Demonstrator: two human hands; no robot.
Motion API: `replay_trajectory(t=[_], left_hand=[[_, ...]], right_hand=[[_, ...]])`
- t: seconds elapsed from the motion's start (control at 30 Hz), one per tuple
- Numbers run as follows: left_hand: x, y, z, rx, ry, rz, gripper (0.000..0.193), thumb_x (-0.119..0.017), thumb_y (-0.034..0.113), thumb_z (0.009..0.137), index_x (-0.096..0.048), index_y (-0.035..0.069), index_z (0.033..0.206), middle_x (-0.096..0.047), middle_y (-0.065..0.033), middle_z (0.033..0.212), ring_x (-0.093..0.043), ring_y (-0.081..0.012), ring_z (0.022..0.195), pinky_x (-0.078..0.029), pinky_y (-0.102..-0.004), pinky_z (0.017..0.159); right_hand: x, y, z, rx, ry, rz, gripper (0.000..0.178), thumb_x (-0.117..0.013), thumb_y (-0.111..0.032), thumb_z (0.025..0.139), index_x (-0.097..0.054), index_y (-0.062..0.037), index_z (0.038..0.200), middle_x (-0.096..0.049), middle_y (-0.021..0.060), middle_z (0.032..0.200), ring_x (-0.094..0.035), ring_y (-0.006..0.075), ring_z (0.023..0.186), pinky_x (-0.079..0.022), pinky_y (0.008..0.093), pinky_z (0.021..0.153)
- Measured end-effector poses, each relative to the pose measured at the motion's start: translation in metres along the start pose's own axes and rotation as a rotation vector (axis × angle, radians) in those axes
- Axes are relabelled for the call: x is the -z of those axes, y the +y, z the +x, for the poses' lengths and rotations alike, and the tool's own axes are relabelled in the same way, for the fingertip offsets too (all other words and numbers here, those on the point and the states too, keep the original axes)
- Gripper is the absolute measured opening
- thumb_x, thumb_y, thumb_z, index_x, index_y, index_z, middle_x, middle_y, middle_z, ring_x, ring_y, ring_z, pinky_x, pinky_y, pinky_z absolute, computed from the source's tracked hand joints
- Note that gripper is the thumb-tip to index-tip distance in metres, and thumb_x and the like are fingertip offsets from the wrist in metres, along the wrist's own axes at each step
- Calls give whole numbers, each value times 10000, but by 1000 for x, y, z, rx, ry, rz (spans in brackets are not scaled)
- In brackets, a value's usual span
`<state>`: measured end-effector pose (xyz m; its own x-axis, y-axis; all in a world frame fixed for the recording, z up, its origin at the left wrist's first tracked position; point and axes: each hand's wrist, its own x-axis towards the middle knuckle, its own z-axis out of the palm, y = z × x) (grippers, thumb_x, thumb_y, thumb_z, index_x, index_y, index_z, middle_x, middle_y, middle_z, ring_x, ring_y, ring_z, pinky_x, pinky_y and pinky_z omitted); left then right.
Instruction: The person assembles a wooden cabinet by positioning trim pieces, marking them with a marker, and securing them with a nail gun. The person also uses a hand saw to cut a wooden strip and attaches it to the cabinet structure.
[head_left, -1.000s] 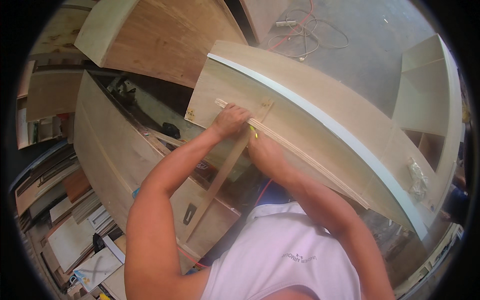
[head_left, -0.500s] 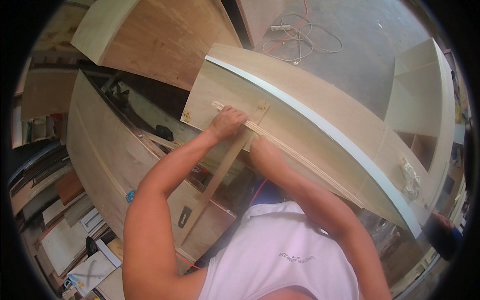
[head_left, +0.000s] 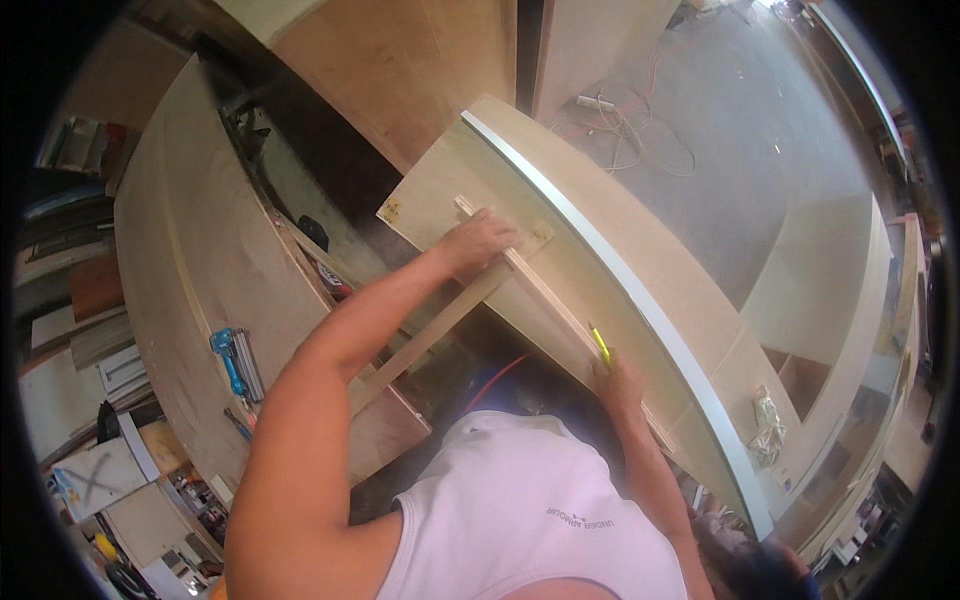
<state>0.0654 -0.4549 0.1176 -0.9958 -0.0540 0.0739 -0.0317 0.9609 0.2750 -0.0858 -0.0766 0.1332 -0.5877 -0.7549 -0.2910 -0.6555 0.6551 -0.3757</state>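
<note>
Low in the middle of the frame, the person's white sleeveless shirt (head_left: pixel 520 510) fills the foreground, with both bare arms reaching up and away from it. Right of centre, the right hand (head_left: pixel 618 382) is closed around a yellow pencil (head_left: pixel 599 346), whose tip rests against the lower edge of a long plywood panel (head_left: pixel 600 260) just above the hand. Beside the pencil, a thin wooden strip (head_left: pixel 545 295) lies along the panel's face, running from the pencil diagonally up and left. Further up, at the centre of the frame, the left hand (head_left: pixel 478 242) lies flat with its fingers spread narrowly, pressing on that strip where it meets a second wooden batten (head_left: pixel 440 325); this batten slants down and left from under the hand, crossing the dark gap below the panel. So the strip spans between the two hands, the left one on its upper end, the right one near its lower end.

A pale blue-white edge band (head_left: pixel 640 290) runs along the panel's far side. Just below the panel, a red hose (head_left: pixel 490 375) shows in the gap. Left of the arms, a broad plywood desk (head_left: pixel 190 290) carries a blue nail gun (head_left: pixel 235 362). Toward the right edge a clear plastic bag (head_left: pixel 768 425) lies on a board. At the upper right, tangled cables (head_left: pixel 630 135) sit on the grey floor (head_left: pixel 760 150).
</note>
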Motion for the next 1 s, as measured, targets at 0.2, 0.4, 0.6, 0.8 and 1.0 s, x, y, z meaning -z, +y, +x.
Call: replay_trajectory(t=[0.2,0.4,0.6,0.8,1.0], left_hand=[[-1,50,-78,630,478,-254,867,-747,255,798,-324,36,1523,-355,-272,1500,-323,-458,1398,-286,-526,1161],[-33,124,-207,1102,-7,-467,775,-780,384,820,-462,24,1429,-554,-244,1355,-518,-416,1275,-366,-519,1099],[-51,162,-248,1164,84,-468,309,-648,159,812,-586,49,1094,-683,-199,1046,-657,-411,1012,-520,-521,837],[7,264,-287,1284,156,-356,344,-653,155,776,-618,65,1106,-685,-153,1068,-670,-350,1019,-535,-481,839],[-5,434,-341,1496,350,-303,488,-664,188,759,-627,45,1224,-674,-198,1102,-652,-382,1040,-519,-477,893]], right_hand=[[29,43,20,-51,106,-3,273,-733,-285,868,-657,-57,997,-692,208,854,-677,418,823,-522,510,730],[34,74,19,-16,93,-42,358,-756,-245,839,-663,-24,1105,-695,248,923,-667,447,868,-523,498,763],[48,91,20,121,6,182,271,-741,-156,829,-645,56,967,-623,165,748,-572,272,680,-475,422,650],[12,177,66,237,-244,518,236,-733,-188,833,-572,-18,805,-464,-25,673,-433,118,639,-372,313,564],[-33,212,116,277,-146,605,189,-690,-130,844,-565,11,829,-462,-12,704,-437,152,657,-380,329,585]])
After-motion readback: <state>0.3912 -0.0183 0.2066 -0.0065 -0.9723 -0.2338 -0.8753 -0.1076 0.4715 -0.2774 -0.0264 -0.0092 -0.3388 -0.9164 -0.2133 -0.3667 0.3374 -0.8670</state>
